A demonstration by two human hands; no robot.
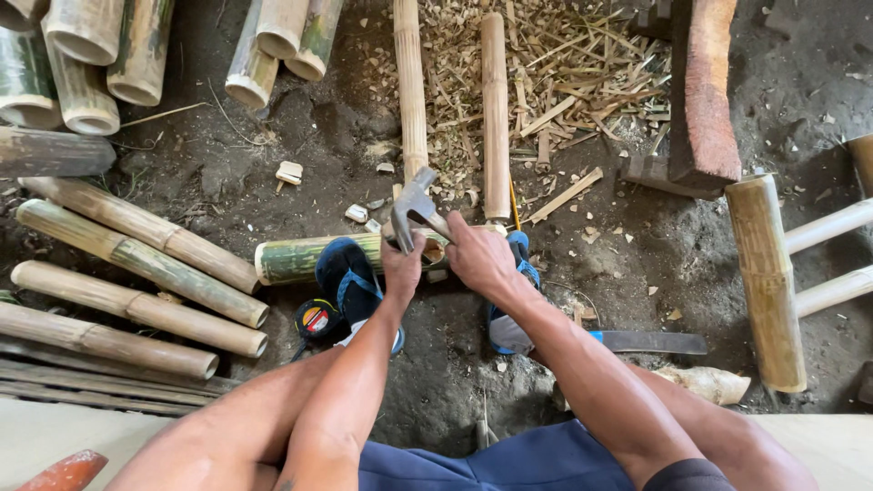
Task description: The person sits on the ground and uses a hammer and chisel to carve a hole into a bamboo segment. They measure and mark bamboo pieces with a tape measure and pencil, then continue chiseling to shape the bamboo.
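Biggest risk here, by the look of it: hammer head glancing off and catching the left hand, since those fingers sit right under it on the green bamboo piece. Round bamboo pinned only by the sandalled feet could also roll on the dirt floor. Right hand grip clamped round the hammer handle; left grip closed down on the bamboo end. Bamboo lying crosswise, running out leftward from both hands, hammer head just above it.
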